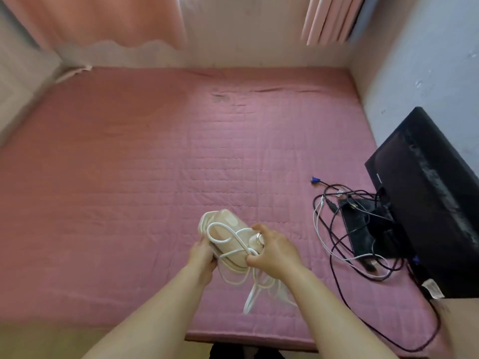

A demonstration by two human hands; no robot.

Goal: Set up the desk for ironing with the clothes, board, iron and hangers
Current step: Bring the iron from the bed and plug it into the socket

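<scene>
A pink quilted mat (155, 164) covers most of the view, spread flat from the near edge to the back wall, with a few creases along its far side. Pink curtains (98, 22) hang behind it, 1 wide panel at the far left and 1 gathered panel at the upper right. At the right edge of the mat a black monitor (425, 193) leans tilted against the pale wall, its base resting on the mat. Beside that base lies a tangle of black and white cables (334, 242), loosely looped over one another, with 1 blue plug (315, 180) lying apart at the far end. Over the near middle of the mat, the person holds a small cream-and-pink iron (228, 234) in the air with 2 hands. The left hand (202, 255) grips its left side, fingers curled under the body. The right hand (272, 251) clasps the rear end, thumb by a round dial and fingers pinching the white cord (233, 252). The cord is wrapped in loose loops around the iron, and several slack loops hang down below the hands, blurred at their lower ends.
</scene>
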